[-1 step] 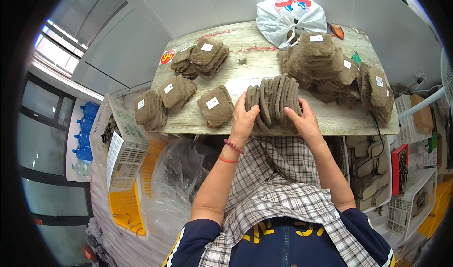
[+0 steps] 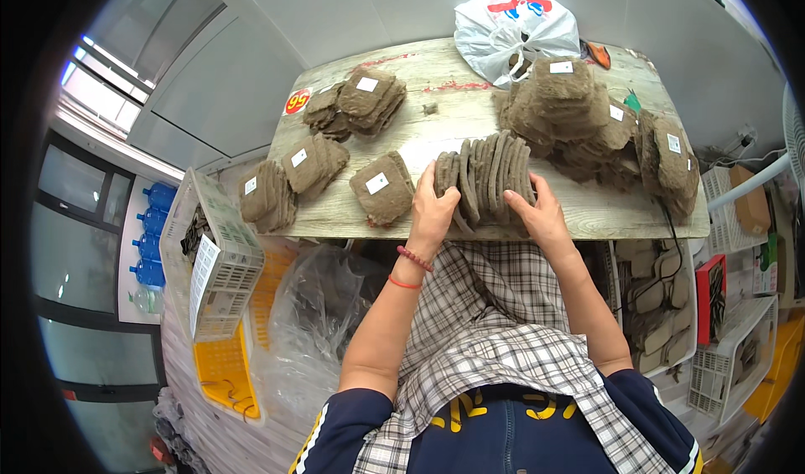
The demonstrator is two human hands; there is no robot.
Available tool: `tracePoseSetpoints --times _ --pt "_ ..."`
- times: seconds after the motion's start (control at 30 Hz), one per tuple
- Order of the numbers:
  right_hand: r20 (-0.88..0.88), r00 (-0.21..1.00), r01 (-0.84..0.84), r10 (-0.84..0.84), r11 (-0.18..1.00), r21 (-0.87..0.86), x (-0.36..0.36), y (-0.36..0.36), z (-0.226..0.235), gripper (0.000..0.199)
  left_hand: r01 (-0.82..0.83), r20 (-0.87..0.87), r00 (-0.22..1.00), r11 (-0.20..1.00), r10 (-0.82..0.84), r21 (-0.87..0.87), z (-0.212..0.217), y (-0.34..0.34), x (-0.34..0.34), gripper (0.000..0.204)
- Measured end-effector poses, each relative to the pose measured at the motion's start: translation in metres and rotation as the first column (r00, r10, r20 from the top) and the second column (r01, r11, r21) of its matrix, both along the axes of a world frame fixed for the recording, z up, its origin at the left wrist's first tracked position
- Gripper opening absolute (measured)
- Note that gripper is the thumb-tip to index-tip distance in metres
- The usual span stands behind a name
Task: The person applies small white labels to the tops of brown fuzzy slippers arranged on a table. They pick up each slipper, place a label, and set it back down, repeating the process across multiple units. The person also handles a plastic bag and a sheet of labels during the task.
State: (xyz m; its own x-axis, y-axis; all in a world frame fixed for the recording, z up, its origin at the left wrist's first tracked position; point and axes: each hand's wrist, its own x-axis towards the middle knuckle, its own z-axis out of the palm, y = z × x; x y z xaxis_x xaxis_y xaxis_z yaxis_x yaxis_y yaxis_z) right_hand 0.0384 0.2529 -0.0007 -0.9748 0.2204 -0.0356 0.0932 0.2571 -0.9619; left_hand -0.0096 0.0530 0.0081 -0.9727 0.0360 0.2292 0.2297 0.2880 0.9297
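1. Wooden table [image 2: 436, 126], pale grain, runs across the upper middle; the person stands at its near edge.
2. Big heap of brown pads [image 2: 579, 109] at the right of the table, some with white labels, spilling toward the right end.
3. White plastic bag [image 2: 503, 25] at the far edge, knotted, just behind that heap.
4. White crate [image 2: 220, 260] hangs off the table's left end, yellow crate [image 2: 222, 365] below it.
5. Row of brown pads [image 2: 486, 176] stands on edge at the near middle of the table, between both hands.
6. Small labelled bundles: one [image 2: 381, 189] just left of the row, two more [image 2: 289, 181] further left, one [image 2: 360, 101] at the far left.
7. Left hand [image 2: 432, 214] presses the row's left end, fingers curled onto the outer pad.
8. Right hand [image 2: 541, 214] presses the right end, fingers spread flat against it.
9. Red bracelets [image 2: 411, 269] on the left wrist.
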Motion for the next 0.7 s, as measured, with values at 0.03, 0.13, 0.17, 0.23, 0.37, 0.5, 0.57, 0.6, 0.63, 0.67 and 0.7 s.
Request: tracePoseSetpoints --times 0.03,0.13,0.17,0.23,0.37,0.5,0.57,0.6,0.63,0.67,0.7 --pt "-0.006 1.000 0.001 -0.001 1.000 0.026 0.000 0.000 -0.001 0.068 -0.119 -0.148 0.984 0.980 0.095 -0.161 0.001 0.002 -0.002 0.053" --pt "-0.043 0.999 0.014 -0.009 0.994 0.106 0.001 -0.002 -0.002 0.065 -0.011 -0.130 0.991 0.991 -0.007 -0.136 0.012 -0.005 -0.007 0.050" --pt "-0.067 0.998 0.025 -0.016 0.991 0.134 0.001 -0.002 -0.003 0.063 -0.049 -0.200 0.979 0.993 0.026 -0.109 0.012 -0.002 -0.008 0.034" --pt "-0.079 0.997 0.033 -0.020 0.985 0.166 0.002 -0.003 -0.002 0.061 -0.079 -0.200 0.979 0.974 0.036 -0.210 0.006 -0.005 -0.014 0.027" --pt "-0.051 0.998 0.033 -0.025 0.985 0.170 0.004 -0.002 0.004 0.063 -0.030 -0.029 0.999 0.964 0.023 -0.263 0.030 0.003 -0.018 0.032" --pt "-0.046 0.999 0.020 -0.013 0.989 0.149 0.003 -0.002 0.003 0.063 0.026 0.106 0.994 0.920 0.017 -0.392 0.037 0.014 -0.018 0.057" --pt "-0.041 0.999 0.009 -0.004 0.991 0.133 0.004 0.000 0.004 0.065 0.043 0.109 0.994 0.878 0.010 -0.476 0.035 0.016 -0.020 0.060" --pt "-0.038 0.999 0.003 0.001 0.992 0.125 0.004 0.001 0.004 0.066 0.060 0.108 0.994 0.913 -0.017 -0.404 0.032 0.016 -0.021 0.059" --pt "-0.028 1.000 0.002 0.001 0.994 0.110 0.004 0.001 0.005 0.066 0.076 0.104 0.994 0.942 -0.044 -0.328 0.028 0.015 -0.023 0.057" --pt "-0.019 1.000 0.001 0.001 0.995 0.096 0.004 0.002 0.006 0.065 0.092 0.098 0.993 0.964 -0.069 -0.251 0.026 0.014 -0.024 0.056" --pt "-0.009 1.000 -0.001 0.001 0.997 0.081 0.005 0.002 0.007 0.064 0.075 0.043 0.997 0.978 -0.068 -0.197 0.022 0.014 -0.022 0.052"
